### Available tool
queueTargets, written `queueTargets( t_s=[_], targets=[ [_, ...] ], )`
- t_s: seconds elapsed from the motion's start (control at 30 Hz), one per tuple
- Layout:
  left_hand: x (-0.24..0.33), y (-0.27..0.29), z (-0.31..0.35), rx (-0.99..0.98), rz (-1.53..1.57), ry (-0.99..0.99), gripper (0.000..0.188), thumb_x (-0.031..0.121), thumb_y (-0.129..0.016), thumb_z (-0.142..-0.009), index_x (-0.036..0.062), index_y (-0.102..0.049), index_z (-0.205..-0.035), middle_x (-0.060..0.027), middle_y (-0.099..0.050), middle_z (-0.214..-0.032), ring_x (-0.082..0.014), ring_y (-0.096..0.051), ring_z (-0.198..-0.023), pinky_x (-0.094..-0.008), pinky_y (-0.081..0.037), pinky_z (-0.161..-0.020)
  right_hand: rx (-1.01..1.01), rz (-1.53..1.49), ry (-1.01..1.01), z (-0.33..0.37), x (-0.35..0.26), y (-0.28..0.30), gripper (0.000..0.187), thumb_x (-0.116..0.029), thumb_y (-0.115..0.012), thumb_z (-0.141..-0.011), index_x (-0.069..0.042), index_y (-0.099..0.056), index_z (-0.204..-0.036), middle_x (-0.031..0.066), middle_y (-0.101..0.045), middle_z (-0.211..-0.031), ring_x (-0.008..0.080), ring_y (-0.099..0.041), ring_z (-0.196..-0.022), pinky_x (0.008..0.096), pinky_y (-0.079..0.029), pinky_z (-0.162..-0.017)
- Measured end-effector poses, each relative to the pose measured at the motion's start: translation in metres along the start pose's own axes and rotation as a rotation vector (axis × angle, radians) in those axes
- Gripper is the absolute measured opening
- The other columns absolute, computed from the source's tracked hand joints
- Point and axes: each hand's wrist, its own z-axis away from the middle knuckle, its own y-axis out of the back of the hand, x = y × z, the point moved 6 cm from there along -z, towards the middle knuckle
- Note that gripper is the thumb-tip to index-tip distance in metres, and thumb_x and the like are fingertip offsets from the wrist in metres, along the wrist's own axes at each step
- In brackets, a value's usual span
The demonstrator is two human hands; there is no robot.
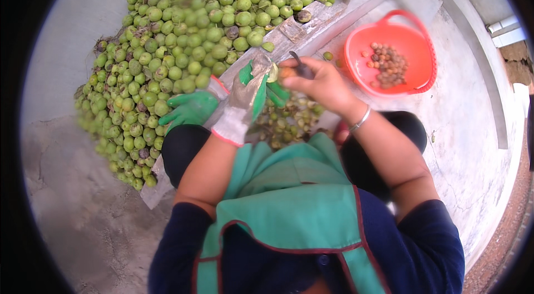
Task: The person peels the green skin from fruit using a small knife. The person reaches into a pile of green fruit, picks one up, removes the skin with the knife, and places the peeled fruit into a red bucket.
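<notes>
My left hand (246, 91), in a white and green work glove, is closed around a piece of pale green husk (272, 73). Close beside it, my bare right hand (324, 86) grips a small dark curved tool (303, 68) between thumb and fingers. An orange-brown walnut (287, 73) sits at the fingertips of that hand, next to the husk. Below both hands lies a heap of opened husk pieces (292, 121), partly covered by my glove and apron. The tool's exact shape is blurred.
A big pile of green-husked walnuts (167, 55) spreads at the left and far side, bordered by wooden boards (300, 27). At the right stands a red plastic basket (356, 44) with brown walnuts (389, 66) in it. A spare green glove (192, 108) lies by my left knee.
</notes>
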Motion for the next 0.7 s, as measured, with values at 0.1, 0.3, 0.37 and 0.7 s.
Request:
queueTargets(
  t_s=[0.1, 0.3, 0.37, 0.7],
  targets=[
    [0.021, 0.001, -0.003, 0.055, -0.235, 0.005, 0.036, 0.017, -0.059, -0.092, -0.0005, -0.055, -0.124, -0.0082, -0.064, -0.114, -0.0146, -0.063, -0.096, -0.0304, -0.052, -0.083, 0.012, -0.129, -0.002, 0.000, -0.008, 0.003, 0.037, -0.005, -0.070, -0.084, -0.001, -0.059, -0.120, 0.0003, -0.064, -0.103, 0.0044, -0.058, -0.092, 0.0213, -0.048, -0.081],
    [0.043, 0.000, -0.012, 0.114, -1.148, 0.052, 0.041, 0.031, -0.053, -0.096, 0.0021, -0.054, -0.125, -0.0101, -0.061, -0.113, -0.0254, -0.065, -0.093, -0.0355, -0.054, -0.080, 0.023, 0.066, 0.085, -0.002, -0.012, 0.015, 0.039, 0.002, -0.062, -0.085, -0.001, -0.056, -0.123, 0.0000, -0.063, -0.102, 0.0039, -0.057, -0.091, 0.0203, -0.047, -0.081],
    [0.005, 0.007, -0.007, -0.069, -0.182, 0.256, 0.046, 0.031, -0.054, -0.095, 0.0025, -0.049, -0.130, -0.0149, -0.061, -0.115, -0.0303, -0.064, -0.097, -0.0419, -0.053, -0.084, -0.022, 0.083, 0.109, -0.003, -0.010, 0.007, 0.039, 0.004, -0.060, -0.084, -0.001, -0.056, -0.123, -0.0001, -0.063, -0.102, 0.0038, -0.056, -0.090, 0.0202, -0.047, -0.082],
    [-0.029, -0.004, -0.011, -0.121, 0.203, 0.359, 0.047, 0.029, -0.048, -0.097, -0.0013, -0.044, -0.133, -0.0208, -0.057, -0.120, -0.0328, -0.062, -0.104, -0.0409, -0.052, -0.087, 0.318, 0.269, -0.048, -0.007, -0.005, 0.037, 0.031, -0.009, -0.074, -0.079, -0.004, -0.065, -0.109, 0.0021, -0.061, -0.087, 0.0092, -0.056, -0.076, 0.0226, -0.047, -0.072]
  ],
)
